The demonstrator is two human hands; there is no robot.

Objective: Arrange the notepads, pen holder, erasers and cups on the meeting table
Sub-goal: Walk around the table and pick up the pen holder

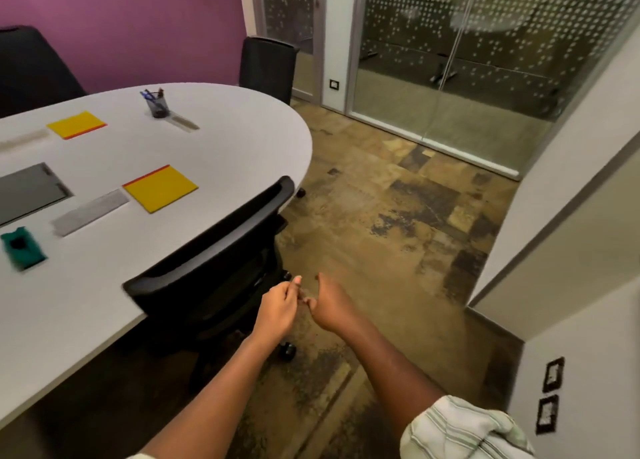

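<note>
- left hand (pixel 277 308): held fwd over the floor (pixel 381 216), fingers curled in, index tip poking up a bit. Nothing seen in it.
- right hand (pixel 330 306): just beside the left, curled to a loose fist w/ thumb up. Nothing seen in it.
- Fingertips of both hands meet in the gap btwn them and look to be touching.
- Both hands are off the tabletop (pixel 225 140), to the right of the black office chair (pixel 207 250) pushed in at its near edge.
- near notepad (pixel 161 188): yellow w/ red strip on one edge, flat on tabletop beyond the chair back. Up-left of the hands, well apart.
- far notepad (pixel 77 125): same type, flat, further back and left.
- pen holder (pixel 157 104): dark mesh cup, upright, pens inside. Far side of tabletop, right of far notepad.
- eraser (pixel 23 249): teal block w/ dark patch on top, blurred. At left frame edge, well apart from both hands.
- grey strip (pixel 90 212): set flush in tabletop btwn eraser and near notepad, just beside the notepad.
- striped sleeve (pixel 460 431): on right arm, lower right corner.
</note>
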